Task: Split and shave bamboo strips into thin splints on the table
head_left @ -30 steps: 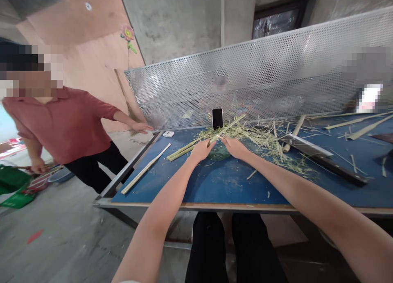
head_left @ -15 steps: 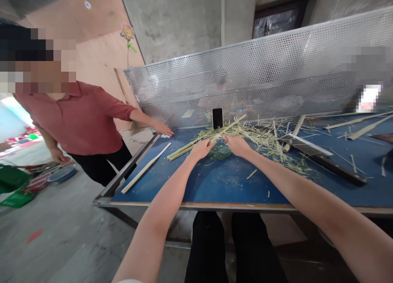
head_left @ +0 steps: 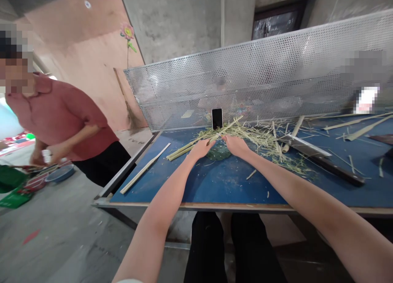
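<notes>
Far left, a person in a red shirt (head_left: 58,123) is bent over beside the table (head_left: 230,184), with a blue basin (head_left: 59,173) on the floor next to them. On the table's left part there's a flat slat (head_left: 145,168) lying loose. Next come the bamboo strips (head_left: 187,147), slanting up toward the phone (head_left: 217,118), which is propped against the perforated metal screen (head_left: 276,70). My left hand (head_left: 201,148) has its grip closed on those strips. Right hand (head_left: 235,144) is just beside it, and its grip looks pinched tight on the same strips. Both hands sit over a green pad (head_left: 218,152). To the right there's a messy heap of shavings (head_left: 264,139), then a cleaver (head_left: 307,146) lying flat.
</notes>
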### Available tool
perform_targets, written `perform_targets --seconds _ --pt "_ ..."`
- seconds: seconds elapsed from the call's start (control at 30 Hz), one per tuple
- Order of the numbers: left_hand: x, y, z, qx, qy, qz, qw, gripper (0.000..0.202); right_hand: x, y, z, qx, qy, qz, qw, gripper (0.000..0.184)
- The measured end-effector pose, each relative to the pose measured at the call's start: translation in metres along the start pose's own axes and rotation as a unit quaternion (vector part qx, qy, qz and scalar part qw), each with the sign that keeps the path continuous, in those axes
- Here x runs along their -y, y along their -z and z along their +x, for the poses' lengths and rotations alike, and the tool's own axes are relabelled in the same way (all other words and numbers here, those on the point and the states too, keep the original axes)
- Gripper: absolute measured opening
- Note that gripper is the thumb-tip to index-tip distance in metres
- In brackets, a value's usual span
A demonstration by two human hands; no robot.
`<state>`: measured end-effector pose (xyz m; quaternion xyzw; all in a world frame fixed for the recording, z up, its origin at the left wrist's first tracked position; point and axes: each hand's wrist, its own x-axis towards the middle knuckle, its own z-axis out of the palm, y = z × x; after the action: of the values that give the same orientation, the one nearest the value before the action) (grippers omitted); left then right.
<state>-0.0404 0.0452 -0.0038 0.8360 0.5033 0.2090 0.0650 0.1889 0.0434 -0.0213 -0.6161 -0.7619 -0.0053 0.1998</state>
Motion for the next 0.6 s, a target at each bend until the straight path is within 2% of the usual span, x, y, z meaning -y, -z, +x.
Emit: perform_targets --seconds 0.37,0.6 --pt "0.005 -0.002 0.005 0.006 -0.012 -0.014 1.0 0.056 0.006 0.003 -0.001 0.007 -0.012 -0.014 1.0 0.056" --pt "0.005 -0.002 0.007 0.019 -0.005 -0.027 0.999 0.055 0.011 0.012 -0.003 0.025 -0.046 -0.027 0.998 0.061"
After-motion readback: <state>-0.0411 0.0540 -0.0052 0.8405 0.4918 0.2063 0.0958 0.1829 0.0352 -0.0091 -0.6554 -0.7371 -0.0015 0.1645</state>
